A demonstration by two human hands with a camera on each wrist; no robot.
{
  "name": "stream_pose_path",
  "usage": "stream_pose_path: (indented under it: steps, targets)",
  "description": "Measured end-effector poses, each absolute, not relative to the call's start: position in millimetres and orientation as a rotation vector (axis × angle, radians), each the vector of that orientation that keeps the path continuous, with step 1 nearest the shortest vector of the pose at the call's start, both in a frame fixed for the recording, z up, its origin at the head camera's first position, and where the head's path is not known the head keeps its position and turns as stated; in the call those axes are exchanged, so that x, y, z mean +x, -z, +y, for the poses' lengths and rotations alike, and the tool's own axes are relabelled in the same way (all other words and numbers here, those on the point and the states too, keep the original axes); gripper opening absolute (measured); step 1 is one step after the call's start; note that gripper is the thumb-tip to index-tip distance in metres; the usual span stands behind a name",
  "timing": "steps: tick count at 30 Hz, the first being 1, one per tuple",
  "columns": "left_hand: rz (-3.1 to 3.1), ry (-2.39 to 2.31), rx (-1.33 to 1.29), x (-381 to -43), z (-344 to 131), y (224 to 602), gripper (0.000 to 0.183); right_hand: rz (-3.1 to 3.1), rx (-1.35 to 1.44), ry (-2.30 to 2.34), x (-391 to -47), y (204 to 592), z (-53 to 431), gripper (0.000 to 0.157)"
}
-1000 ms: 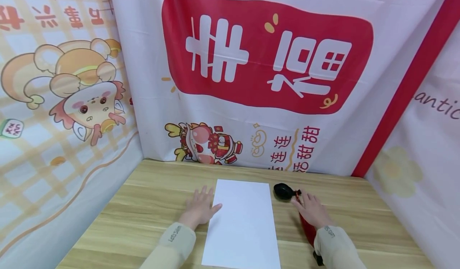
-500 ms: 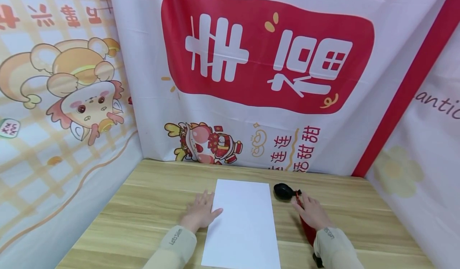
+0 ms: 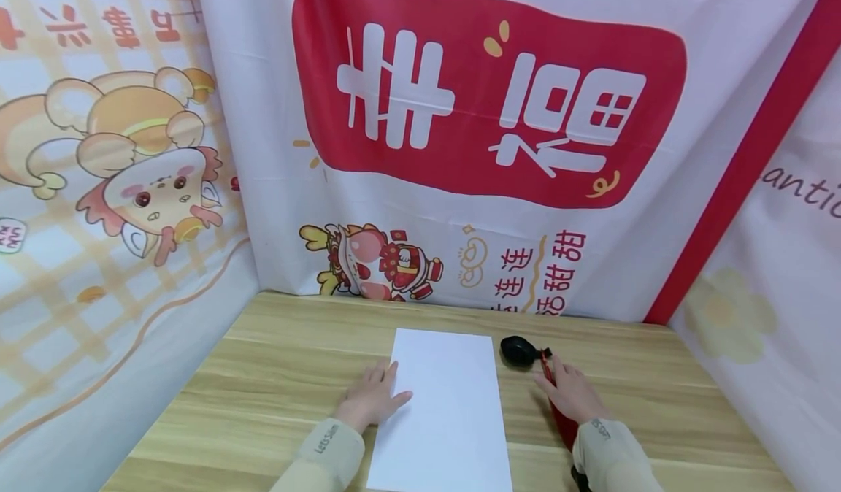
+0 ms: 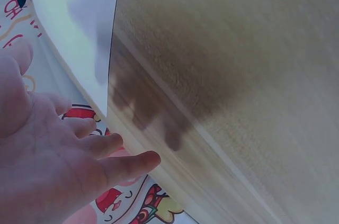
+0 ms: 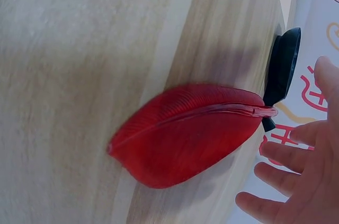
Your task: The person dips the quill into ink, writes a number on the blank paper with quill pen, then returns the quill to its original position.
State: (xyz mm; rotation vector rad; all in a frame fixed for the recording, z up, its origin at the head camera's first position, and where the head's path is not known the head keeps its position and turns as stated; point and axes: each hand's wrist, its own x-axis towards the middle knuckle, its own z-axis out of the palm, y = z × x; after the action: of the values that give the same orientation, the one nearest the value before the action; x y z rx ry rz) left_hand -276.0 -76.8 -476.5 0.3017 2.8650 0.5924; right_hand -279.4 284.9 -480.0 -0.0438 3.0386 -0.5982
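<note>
A white sheet of paper lies lengthwise on the wooden table. My left hand is at its left edge, thumb reaching over the sheet. In the left wrist view its fingers are spread, with a shadow on the wood beside them. My right hand is above a red leaf-shaped object, ribbed and with a narrow stem, which it partly hides in the head view. Its fingers are loosely spread and grip nothing. A black bulb-shaped object lies just beyond the red stem, ahead of that hand.
Another dark piece shows beside my right sleeve, mostly hidden. A printed white cloth hangs behind the table's far edge, and more cloth hangs at both sides. Wooden tabletop extends left of the paper.
My left hand has shifted slightly right and nearer to me, its thumb now further over the paper. The right hand stays almost in place. Paper and objects lie as before.
</note>
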Motion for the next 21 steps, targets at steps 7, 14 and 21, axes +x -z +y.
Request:
stream_pose_path:
  steps: [7, 14, 21]
  targets:
    - [2.858, -0.581, 0.277, -282.5, -75.7, 492.3, 0.075, 3.037, -0.04, 0.587, -278.8, 478.1, 282.9, 0.08]
    - [2.849, -0.584, 0.296, -280.1, -73.8, 489.9, 0.071, 3.035, -0.028, 0.579, -281.3, 480.6, 283.0, 0.077]
    - [2.841, -0.607, 0.334, -273.2, -72.4, 480.8, 0.068, 3.019, 0.039, 0.529, -288.1, 486.6, 282.9, 0.071]
